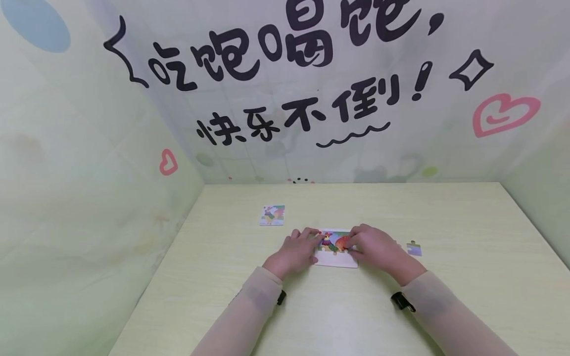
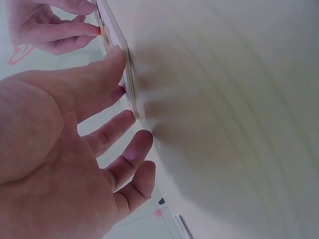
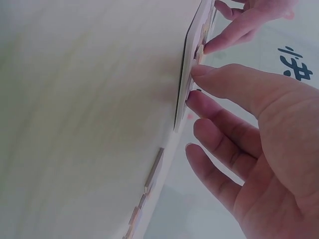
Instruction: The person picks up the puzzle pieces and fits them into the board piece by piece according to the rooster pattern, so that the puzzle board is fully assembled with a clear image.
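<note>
In the head view, the left hand (image 1: 296, 252) and right hand (image 1: 378, 247) partly hide the side edges of the jigsaw puzzle (image 1: 334, 247), while the picture's borders crop the wall lettering (image 1: 307, 45) above and both sleeves (image 1: 242, 314) below

Puzzle board (image 1: 337, 260): white along its near part
Joined pieces (image 1: 335, 243): orange-red, green, yellow, dark purple, pale blue
Far-left card (image 1: 272, 215): pastel green, orange, lilac
Loose right piece (image 1: 414, 249): lilac and green
Tabletop (image 1: 334, 311): pale yellow, faint wood grain
Sleeves (image 1: 236, 319): plain beige
Far wall (image 1: 249, 165): whitish, black lettering (image 1: 304, 118), pink heart (image 1: 497, 119)
Left wall (image 1: 67, 207): pale green, blue oval (image 1: 37, 24)
</note>
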A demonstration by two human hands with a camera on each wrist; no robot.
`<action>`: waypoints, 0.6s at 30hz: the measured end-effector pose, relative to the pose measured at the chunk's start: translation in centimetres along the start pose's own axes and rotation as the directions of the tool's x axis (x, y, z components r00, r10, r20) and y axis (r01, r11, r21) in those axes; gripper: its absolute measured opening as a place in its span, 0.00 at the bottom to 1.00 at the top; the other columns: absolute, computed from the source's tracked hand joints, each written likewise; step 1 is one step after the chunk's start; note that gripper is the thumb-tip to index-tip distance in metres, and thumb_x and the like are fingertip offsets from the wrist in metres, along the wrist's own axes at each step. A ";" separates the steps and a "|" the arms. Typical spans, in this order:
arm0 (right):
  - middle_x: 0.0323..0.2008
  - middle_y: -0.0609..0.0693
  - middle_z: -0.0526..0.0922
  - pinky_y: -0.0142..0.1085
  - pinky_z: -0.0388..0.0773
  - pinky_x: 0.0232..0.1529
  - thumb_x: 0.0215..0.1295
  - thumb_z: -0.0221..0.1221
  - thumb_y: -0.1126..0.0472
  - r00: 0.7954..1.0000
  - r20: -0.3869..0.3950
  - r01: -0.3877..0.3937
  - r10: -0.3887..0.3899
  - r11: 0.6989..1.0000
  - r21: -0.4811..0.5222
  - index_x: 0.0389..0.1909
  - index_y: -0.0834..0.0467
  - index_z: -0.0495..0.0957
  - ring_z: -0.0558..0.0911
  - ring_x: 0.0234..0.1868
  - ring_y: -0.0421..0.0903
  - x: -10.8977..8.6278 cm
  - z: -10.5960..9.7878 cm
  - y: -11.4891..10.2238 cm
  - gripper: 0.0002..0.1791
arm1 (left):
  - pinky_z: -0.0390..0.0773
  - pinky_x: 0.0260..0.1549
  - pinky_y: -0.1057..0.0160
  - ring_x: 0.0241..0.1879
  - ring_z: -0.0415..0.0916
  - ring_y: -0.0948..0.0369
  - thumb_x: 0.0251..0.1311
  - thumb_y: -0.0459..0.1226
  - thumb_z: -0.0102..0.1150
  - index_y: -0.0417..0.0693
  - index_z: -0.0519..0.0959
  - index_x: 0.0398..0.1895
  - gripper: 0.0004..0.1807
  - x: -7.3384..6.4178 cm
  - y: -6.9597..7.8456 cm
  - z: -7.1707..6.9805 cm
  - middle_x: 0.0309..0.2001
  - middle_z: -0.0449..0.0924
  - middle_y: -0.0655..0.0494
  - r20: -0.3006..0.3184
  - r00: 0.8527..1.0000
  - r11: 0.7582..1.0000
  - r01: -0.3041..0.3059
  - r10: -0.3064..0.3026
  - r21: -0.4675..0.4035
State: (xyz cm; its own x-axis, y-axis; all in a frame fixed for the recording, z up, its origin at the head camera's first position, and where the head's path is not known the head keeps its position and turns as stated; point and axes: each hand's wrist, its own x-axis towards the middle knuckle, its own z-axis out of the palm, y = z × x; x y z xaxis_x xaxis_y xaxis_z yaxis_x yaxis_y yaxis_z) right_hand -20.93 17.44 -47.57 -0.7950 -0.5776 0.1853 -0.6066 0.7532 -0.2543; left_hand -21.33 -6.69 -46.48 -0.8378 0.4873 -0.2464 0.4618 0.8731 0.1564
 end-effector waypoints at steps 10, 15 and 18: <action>0.40 0.48 0.85 0.44 0.84 0.45 0.56 0.75 0.64 1.000 0.008 -0.002 0.002 1.000 -0.010 0.41 0.54 0.92 0.81 0.41 0.47 0.1 0.2 0.0 0.11 | 0.68 0.60 0.53 0.66 0.62 0.52 0.70 0.46 0.63 0.60 0.64 0.80 0.36 0.2 0.0 0.0 0.79 0.59 0.59 -0.003 1.000 1.000 0.005 -0.005 -0.005; 0.39 0.48 0.85 0.45 0.84 0.47 0.55 0.76 0.63 1.000 0.017 -0.009 0.010 1.000 -0.027 0.40 0.53 0.92 0.82 0.42 0.48 0.0 0.2 0.0 0.11 | 0.68 0.62 0.52 0.67 0.61 0.51 0.71 0.46 0.62 0.60 0.64 0.80 0.36 0.2 0.1 0.0 0.79 0.59 0.59 0.001 1.000 1.000 0.009 -0.009 -0.012; 0.39 0.48 0.85 0.44 0.84 0.46 0.55 0.75 0.63 1.000 0.015 -0.018 0.018 0.999 -0.040 0.40 0.53 0.92 0.82 0.41 0.47 0.1 0.2 0.0 0.10 | 0.68 0.61 0.52 0.67 0.61 0.51 0.71 0.46 0.62 0.60 0.63 0.80 0.36 0.1 0.1 -0.1 0.79 0.58 0.59 0.002 1.000 1.000 0.009 -0.009 -0.013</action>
State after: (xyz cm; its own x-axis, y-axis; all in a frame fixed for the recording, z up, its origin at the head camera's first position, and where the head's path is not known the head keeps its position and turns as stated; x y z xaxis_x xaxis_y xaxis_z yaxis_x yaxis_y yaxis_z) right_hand -21.01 17.26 -47.71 -0.8059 -0.5682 0.1666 -0.5921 0.7753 -0.2197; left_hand -21.39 -6.54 -46.43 -0.8411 0.4795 -0.2502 0.4503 0.8771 0.1670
